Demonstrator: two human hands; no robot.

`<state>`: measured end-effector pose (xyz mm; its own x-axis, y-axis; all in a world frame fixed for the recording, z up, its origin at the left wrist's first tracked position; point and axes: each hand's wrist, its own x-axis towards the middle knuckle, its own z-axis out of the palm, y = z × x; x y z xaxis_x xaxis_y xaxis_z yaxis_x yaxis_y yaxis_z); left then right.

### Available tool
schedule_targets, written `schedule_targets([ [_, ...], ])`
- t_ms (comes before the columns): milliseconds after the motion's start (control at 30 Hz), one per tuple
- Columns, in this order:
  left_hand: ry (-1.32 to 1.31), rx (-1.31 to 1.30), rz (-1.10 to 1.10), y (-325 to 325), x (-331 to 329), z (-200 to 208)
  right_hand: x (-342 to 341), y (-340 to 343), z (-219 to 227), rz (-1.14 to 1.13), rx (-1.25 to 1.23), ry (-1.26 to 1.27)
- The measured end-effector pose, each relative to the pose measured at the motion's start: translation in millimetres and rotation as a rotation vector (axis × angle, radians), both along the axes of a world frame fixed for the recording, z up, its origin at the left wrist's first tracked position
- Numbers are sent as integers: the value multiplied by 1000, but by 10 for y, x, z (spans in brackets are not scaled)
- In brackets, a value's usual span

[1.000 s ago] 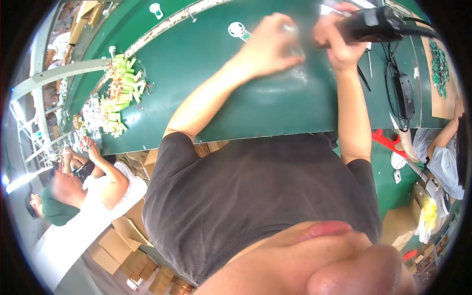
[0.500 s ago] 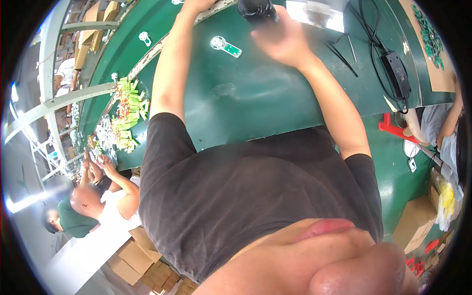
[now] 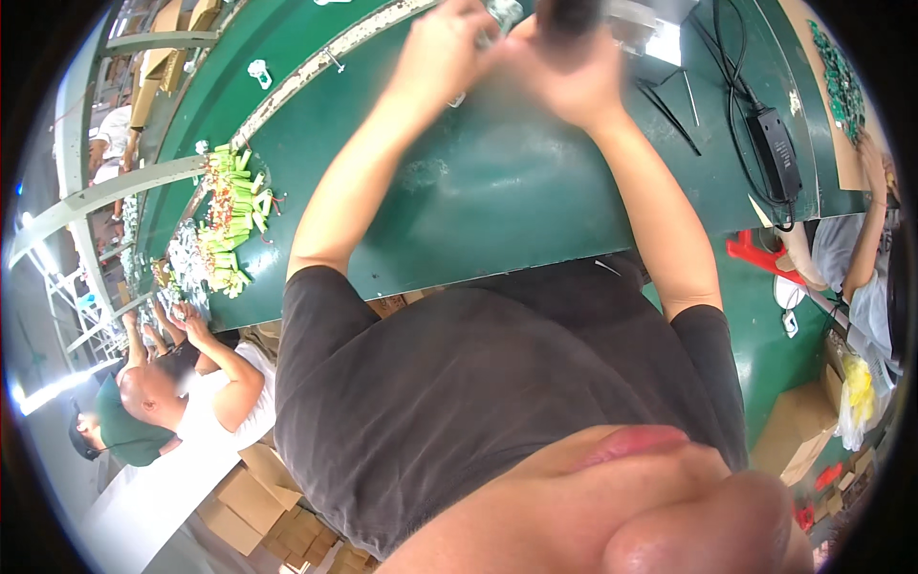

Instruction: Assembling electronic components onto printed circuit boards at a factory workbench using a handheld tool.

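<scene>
Black cylindrical tool (image 3: 569,17) is upright in the right hand (image 3: 579,86), over the far part of the counter (image 3: 478,220); it serves as the reference for all positions below. Right-hand fingers are wrapped around the tool; motion blur hides their exact placement. Left hand (image 3: 442,55) is immediately left of the tool, fingers curled closed on a small pale part (image 3: 505,11) just beside it. Contact between part and tool cannot be determined. Small white piece (image 3: 458,99), mostly hidden by the left hand, is left of the tool and nearer the torso. Dark thin rods (image 3: 669,120) and a metal rod (image 3: 690,99) lie to the right of the tool. Black power adapter (image 3: 776,153), with cable, lies farther right. Green board pile (image 3: 834,86) is at far right, on a cardboard sheet (image 3: 851,177). Lime-green bundles (image 3: 229,225) are well left of the tool.
</scene>
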<state>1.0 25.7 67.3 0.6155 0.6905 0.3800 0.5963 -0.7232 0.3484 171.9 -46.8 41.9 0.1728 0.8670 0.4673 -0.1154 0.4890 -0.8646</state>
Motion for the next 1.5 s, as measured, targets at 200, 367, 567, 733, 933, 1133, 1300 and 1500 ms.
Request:
schedule_targets([
  [200, -114, 48, -103, -822, 98, -524, 361, 57, 432, -133, 238, 162],
  [367, -180, 39, -233, -830, 130, -477, 824, 267, 598, -144, 559, -22],
  [567, -241, 140, -99, -834, 58, -397, 586, 205, 655, -193, 238, -71],
  [733, -188, 8, -210, -831, 40, -404, 358, 50, 435, 6, 243, 75],
  [933, -230, -41, -225, -830, 18, -449, 193, 148, 135, 128, 349, 98],
  [1133, -242, -43, -230, -834, 5, -437, 56, 55, 113, 88, 171, 97],
  [1300, -247, -56, -237, -836, -5, -426, 64, 133, -3, 132, 255, 44],
  [1500, -299, -57, -262, -817, 4, -423, 49, 132, -57, 154, 223, -38],
])
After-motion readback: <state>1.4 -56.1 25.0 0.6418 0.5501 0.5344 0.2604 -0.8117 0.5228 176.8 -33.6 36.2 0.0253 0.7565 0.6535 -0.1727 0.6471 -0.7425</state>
